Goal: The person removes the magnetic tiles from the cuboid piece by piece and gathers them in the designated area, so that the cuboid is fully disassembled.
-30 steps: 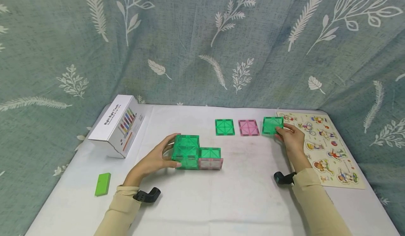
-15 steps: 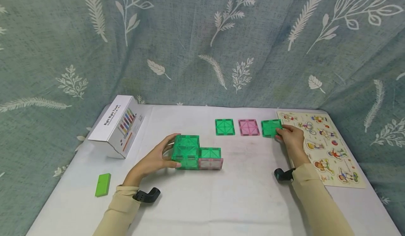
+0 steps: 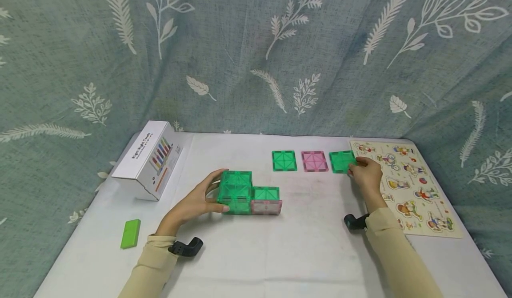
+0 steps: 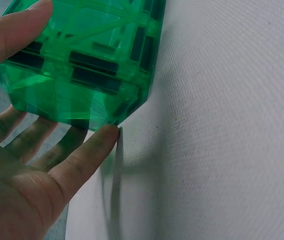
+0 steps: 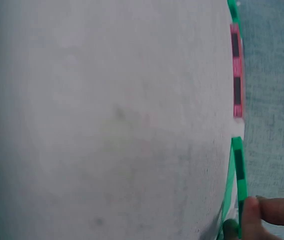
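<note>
Green see-through magnetic tiles form a cube block (image 3: 235, 187), with a lower section to its right faced by a pale pink tile (image 3: 266, 207). My left hand (image 3: 196, 200) holds the block's left side, thumb at the front and fingers behind; the left wrist view shows these fingertips on the green block (image 4: 82, 75). At the back right, my right hand (image 3: 368, 176) pinches the right edge of a flat green tile (image 3: 342, 161). In the right wrist view, thumb and finger grip this green tile (image 5: 239, 165) on edge, and another green strip (image 5: 228, 185) slants beside it.
Left of the pinched tile lie a pink tile (image 3: 314, 161) and another green tile (image 3: 284, 160). A picture puzzle board (image 3: 430, 207) lies under and beyond the right hand. A white box (image 3: 152, 156) and a light green block (image 3: 130, 233) are at the left. A patterned curtain (image 3: 240, 58) hangs behind.
The right hand has lowered the green tile slightly and shifted a little left, bringing it nearer the pink tile. My left hand and the cube block stay put.
</note>
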The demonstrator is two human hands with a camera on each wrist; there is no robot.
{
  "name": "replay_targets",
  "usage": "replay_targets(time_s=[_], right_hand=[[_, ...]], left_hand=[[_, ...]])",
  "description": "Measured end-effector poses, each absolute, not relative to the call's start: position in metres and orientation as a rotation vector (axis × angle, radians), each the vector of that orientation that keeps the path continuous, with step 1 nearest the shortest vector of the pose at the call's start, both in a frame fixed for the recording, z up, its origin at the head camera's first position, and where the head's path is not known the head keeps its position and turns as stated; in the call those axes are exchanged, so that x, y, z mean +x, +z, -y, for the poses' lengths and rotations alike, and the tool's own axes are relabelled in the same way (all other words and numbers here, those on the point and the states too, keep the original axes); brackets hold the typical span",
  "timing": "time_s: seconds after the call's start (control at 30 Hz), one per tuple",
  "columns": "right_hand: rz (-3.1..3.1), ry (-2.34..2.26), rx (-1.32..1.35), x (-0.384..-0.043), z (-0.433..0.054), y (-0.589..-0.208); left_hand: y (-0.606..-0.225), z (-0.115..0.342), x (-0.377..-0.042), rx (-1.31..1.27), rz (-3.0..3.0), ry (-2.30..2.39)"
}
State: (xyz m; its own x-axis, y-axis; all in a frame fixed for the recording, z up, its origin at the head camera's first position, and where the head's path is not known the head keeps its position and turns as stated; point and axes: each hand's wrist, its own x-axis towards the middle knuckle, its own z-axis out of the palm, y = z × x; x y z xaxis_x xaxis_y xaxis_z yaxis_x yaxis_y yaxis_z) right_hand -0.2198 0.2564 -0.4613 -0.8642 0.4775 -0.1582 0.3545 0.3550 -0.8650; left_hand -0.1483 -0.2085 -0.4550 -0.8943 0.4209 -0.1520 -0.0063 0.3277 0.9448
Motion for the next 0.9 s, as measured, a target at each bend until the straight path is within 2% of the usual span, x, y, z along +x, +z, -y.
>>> replay_targets(time_s=[0.27, 0.6, 0.9], right_hand=[[2.564, 1.283, -0.637, -0.209, -0.245, -0.453], [2.923, 1.031, -0.123, -0.21, -0.225, -0.45], [2.94, 0.982, 0.091, -0.209, -0.2, -0.456]], left_hand=[[-0.455, 0.21, -0.148, 0.369, -2.239, 1.581], [-0.456, 0.21, -0.148, 0.367, -2.235, 1.588], [-0.456, 0.209, -0.149, 0.372, -2.232, 1.59]])
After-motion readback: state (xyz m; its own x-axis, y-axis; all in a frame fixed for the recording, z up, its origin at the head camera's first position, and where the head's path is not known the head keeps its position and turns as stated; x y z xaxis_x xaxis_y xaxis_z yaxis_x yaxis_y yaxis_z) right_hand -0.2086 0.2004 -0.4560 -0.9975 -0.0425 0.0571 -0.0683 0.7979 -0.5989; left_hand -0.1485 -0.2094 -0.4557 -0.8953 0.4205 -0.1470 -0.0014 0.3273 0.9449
